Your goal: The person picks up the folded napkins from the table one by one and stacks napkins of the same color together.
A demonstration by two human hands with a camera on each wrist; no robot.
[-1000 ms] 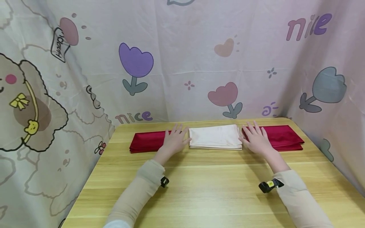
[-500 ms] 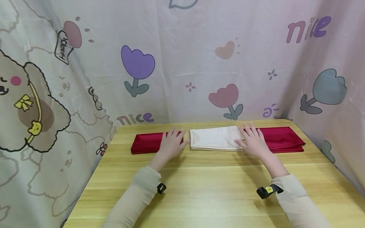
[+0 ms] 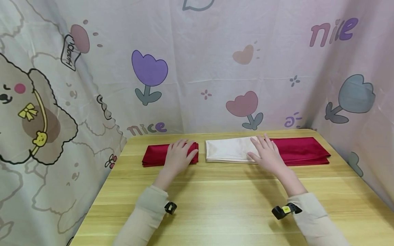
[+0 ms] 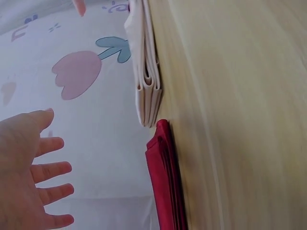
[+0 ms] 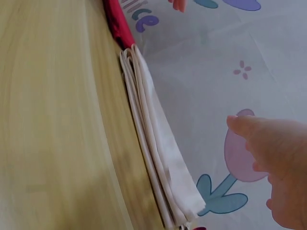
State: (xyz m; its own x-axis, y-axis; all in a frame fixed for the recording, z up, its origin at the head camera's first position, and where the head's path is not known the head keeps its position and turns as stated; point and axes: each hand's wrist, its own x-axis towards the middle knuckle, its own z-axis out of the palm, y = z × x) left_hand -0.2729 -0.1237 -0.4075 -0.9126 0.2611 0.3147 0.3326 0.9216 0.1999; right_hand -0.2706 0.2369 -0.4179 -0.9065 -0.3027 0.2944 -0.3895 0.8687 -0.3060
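Note:
Three folded cloths lie in a row along the back of the table: a dark red one (image 3: 155, 154) on the left, a white one (image 3: 227, 149) in the middle, a wider red one (image 3: 303, 150) on the right. My left hand (image 3: 178, 158) hovers over the left red cloth and hides part of it; the left wrist view has its fingers spread, apart from the cloth. Over the right end of the white cloth and the near edge of the right red cloth is my right hand (image 3: 268, 156), fingers extended. The right wrist view shows it raised above the white cloth's layered folds (image 5: 148, 139).
A wood-grain table (image 3: 212, 205) spreads in front of the cloths. Behind it hangs a pale printed curtain (image 3: 191, 61) with tulips and hearts, and more curtain (image 3: 40, 191) runs down the left side. A black camera (image 3: 284, 210) is strapped at the right wrist.
Both hands have shifted left: the left one from the gap beside the white cloth to over the left red cloth, the right one from the right red cloth toward the white cloth. The cloths stay put.

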